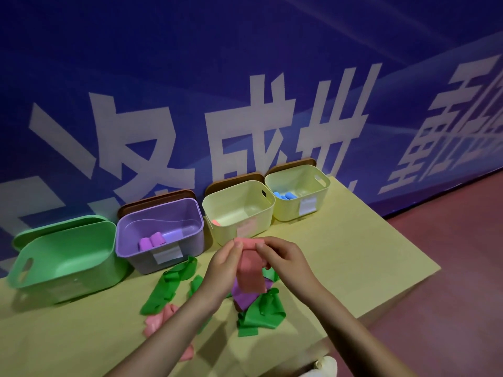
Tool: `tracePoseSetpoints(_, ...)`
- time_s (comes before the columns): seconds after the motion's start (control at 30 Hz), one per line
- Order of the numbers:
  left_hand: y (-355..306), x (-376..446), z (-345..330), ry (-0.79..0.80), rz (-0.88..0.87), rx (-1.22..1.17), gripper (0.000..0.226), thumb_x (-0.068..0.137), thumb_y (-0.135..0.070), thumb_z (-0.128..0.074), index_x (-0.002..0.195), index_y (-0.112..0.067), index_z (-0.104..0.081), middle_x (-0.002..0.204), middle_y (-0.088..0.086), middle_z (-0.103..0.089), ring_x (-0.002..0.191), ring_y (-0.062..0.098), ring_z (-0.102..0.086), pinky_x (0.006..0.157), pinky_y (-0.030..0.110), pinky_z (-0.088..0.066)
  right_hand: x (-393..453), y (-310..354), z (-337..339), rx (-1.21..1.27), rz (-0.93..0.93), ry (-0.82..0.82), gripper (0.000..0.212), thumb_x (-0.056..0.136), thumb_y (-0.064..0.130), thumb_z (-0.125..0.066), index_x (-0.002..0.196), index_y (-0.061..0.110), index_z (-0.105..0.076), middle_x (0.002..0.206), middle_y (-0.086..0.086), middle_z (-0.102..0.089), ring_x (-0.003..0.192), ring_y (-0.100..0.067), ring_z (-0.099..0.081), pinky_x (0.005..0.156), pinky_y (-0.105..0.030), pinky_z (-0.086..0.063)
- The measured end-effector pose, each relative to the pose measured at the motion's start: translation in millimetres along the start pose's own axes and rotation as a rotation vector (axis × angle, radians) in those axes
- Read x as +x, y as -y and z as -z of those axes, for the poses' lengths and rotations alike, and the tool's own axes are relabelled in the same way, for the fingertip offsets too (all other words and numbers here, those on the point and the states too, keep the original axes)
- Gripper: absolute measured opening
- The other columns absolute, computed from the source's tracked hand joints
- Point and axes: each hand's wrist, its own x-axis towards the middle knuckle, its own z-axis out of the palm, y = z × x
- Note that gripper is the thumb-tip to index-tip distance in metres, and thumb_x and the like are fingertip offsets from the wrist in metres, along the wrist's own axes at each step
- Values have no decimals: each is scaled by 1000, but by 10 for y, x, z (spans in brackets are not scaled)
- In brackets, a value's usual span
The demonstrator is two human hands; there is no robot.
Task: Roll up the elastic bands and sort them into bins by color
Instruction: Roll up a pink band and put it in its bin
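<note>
My left hand (223, 265) and my right hand (283, 258) both pinch the top of a pink elastic band (250, 270), which is partly rolled at its upper end and hangs down between them above the table. Under it lie a loose purple band (245, 295), several green bands (168, 287) and another pink band (158, 321). Four bins stand in a row at the back: a green bin (64, 255), a purple bin (160, 232) with purple rolls, a yellow bin (239, 210) with a pink roll, and a second yellow bin (298, 190) with blue rolls.
The yellow table (353, 254) ends at the right and front, with red floor (449, 295) beyond. A blue banner wall (245, 77) stands right behind the bins. Brown lids lean behind three bins. A pale object (326, 365) sits at the lower edge.
</note>
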Motion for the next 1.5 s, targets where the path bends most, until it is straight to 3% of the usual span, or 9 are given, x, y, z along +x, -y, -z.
tracePoseSetpoints(0.23,-52,23,17,62,-85,95,37,103,-12,-34,98,-26,-68,96,-11,-71,90,0,-63,77,14,-45,41,0,1,-108,79,-99,13,89,9,-65,88,17,-75,73,7,-67,67,-1,-55,65,-18,-43)
tracePoseSetpoints(0.4,-106,92,79,71,-121,23,36,102,-12,-37,99,-24,-70,99,-10,-73,98,8,-65,86,21,-49,145,16,-19,-321,268,-147,10,85,16,-62,85,15,-72,69,17,-57,65,-1,-52,61,-12,-36)
tracePoseSetpoints(0.67,-181,192,298,51,66,-336,34,91,-34,-46,104,-17,-74,114,12,-69,112,26,-62,96,43,-46,485,117,-118,-399,430,-42,22,90,28,-56,95,13,-71,75,4,-57,70,-7,-51,63,-23,-43)
tracePoseSetpoints(0.8,-214,248,428,-6,82,-345,39,87,-43,-47,98,-16,-74,111,13,-70,104,24,-64,89,37,-47,621,163,-196,-422,535,22,24,89,20,-60,110,16,-71,80,6,-56,70,-1,-51,68,-12,-41)
tracePoseSetpoints(0.97,-167,318,515,-88,86,-348,28,87,-35,-55,89,-19,-78,100,11,-73,97,22,-67,90,33,-48,802,177,-197,-626,695,192,30,93,22,-51,118,15,-67,88,-2,-58,83,-15,-56,73,-21,-45)
tracePoseSetpoints(1.1,-144,355,492,-156,46,-370,24,91,-25,-53,99,-12,-71,96,10,-72,94,25,-63,84,35,-47,864,223,-170,-524,587,312,38,91,24,-47,122,15,-65,96,0,-56,88,-7,-54,82,-16,-42)
tracePoseSetpoints(1.23,-124,404,482,-164,-10,-242,24,93,-31,-56,102,-15,-70,107,13,-70,104,35,-63,91,52,-49,897,209,-193,-336,315,210,32,90,32,-59,119,20,-66,90,7,-62,83,-7,-59,77,-20,-46)
tracePoseSetpoints(1.37,-146,418,433,-186,-47,-105,21,97,-21,-50,105,-13,-68,103,8,-71,102,27,-64,87,32,-49,888,142,-232,-186,230,164,11,88,17,-68,90,28,-70,77,4,-69,75,-17,-64,70,-34,-54)
tracePoseSetpoints(1.5,-137,413,329,-173,-160,17,33,91,-34,-51,101,-6,-66,98,10,-70,98,26,-65,88,38,-50,870,99,-155,-182,301,145,11,86,23,-65,77,27,-61,67,3,-61,63,-13,-55,60,-29,-46)
